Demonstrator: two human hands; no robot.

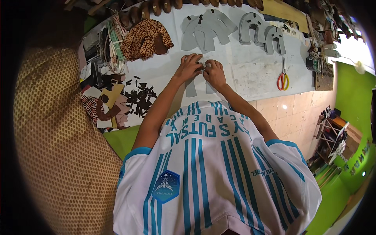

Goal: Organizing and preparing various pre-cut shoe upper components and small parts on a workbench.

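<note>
Grey shoe-upper piece (199, 80) pinched between two hands on the white worktable (250, 74).

Both hands meet at the top of the piece: the left hand (189, 66) and the right hand (214, 72) have fingers closed on its upper edge, while its two grey legs hang down toward the person's chest. More grey cut pieces (207, 29) lie just beyond; a leopard-print stack (145, 38) sits to the left, dark scraps (139, 98) below it, and red-and-yellow scissors (282, 76) well off right.
</note>
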